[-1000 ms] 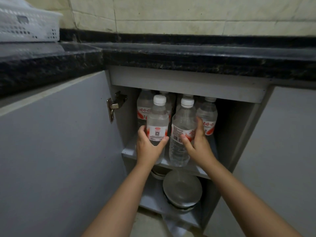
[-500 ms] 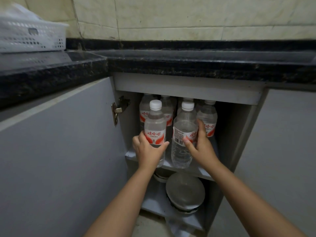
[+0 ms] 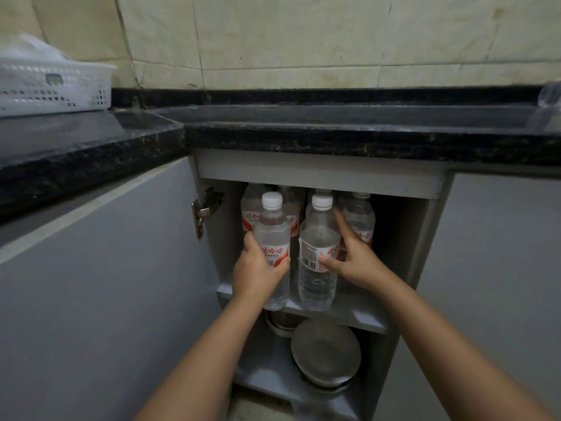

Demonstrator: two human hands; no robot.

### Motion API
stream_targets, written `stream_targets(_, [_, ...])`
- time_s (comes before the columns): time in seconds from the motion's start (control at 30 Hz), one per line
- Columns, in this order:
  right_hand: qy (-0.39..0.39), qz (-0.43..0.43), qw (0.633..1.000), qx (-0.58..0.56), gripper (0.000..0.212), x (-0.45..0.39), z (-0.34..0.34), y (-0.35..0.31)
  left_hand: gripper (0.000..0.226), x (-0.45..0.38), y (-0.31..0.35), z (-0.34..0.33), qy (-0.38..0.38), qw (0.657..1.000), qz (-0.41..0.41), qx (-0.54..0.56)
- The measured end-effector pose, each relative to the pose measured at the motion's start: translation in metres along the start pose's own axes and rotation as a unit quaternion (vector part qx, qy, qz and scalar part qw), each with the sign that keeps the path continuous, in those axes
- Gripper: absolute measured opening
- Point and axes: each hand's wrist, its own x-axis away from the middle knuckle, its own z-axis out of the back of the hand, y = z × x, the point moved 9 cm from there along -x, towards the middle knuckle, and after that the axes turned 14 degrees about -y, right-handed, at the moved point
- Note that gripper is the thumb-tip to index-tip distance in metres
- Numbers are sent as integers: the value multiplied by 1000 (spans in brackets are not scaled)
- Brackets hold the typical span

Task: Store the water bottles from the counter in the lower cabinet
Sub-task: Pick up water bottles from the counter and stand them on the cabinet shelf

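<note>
Two clear water bottles with white caps and red labels stand at the front of the upper shelf (image 3: 358, 317) in the open lower cabinet. My left hand (image 3: 258, 271) wraps the left bottle (image 3: 272, 235) from its left side. Around the right bottle (image 3: 318, 238), my right hand (image 3: 353, 259) has thumb in front and fingers behind. Several more bottles (image 3: 361, 217) stand behind them, partly hidden. Another clear bottle (image 3: 546, 107) lies at the counter's far right edge.
The left cabinet door (image 3: 100, 284) hangs open with its hinge (image 3: 206, 208) showing. Metal pots and a lid (image 3: 326, 357) sit on the bottom shelf. A white plastic basket (image 3: 51, 86) stands on the dark stone counter (image 3: 303, 138) at left.
The left bottle has been turned so its red label faces front and sits a little lower on the shelf. The camera has risen, showing more counter and wall.
</note>
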Motion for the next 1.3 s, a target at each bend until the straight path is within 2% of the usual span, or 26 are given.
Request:
stream_targets(0.1, [23, 7, 999, 28, 90, -3, 1, -10, 74, 0, 2, 5, 11, 1000, 11, -9])
stream_targets(0.33, [173, 16, 979, 102, 74, -2, -14, -24, 69, -6, -12, 32, 68, 997, 17, 38])
stream_targets(0.53, [211, -1, 975, 68, 73, -26, -31, -22, 56, -30, -22, 29, 29, 998, 20, 42])
stream_targets(0.7, [238, 22, 965, 104, 67, -32, -32, -32, 69, -38, -23, 26, 39, 993, 7, 109])
stream_targets(0.77, [231, 6, 968, 98, 71, -27, -36, -23, 71, -37, -26, 20, 37, 992, 6, 123])
stream_targets(0.87, [158, -63, 983, 75, 75, -20, -54, 7, 74, -35, -37, 8, -3, 992, 32, 124])
stream_targets(0.97, [76, -137, 984, 88, 61, -17, -78, 33, 77, -27, -55, -5, -40, 992, 90, 79])
stream_targets(1.03, [72, -161, 980, 92, 52, -18, -85, 38, 73, -24, -61, -11, -50, 991, 108, 60])
stream_targets(1.17, [85, -177, 972, 128, 42, -25, -90, 36, 74, -31, -62, -13, -51, 988, 116, 91])
stream_targets(1.3, [95, -212, 960, 158, 42, -30, -97, 38, 77, -36, -64, -14, -53, 986, 115, 106])
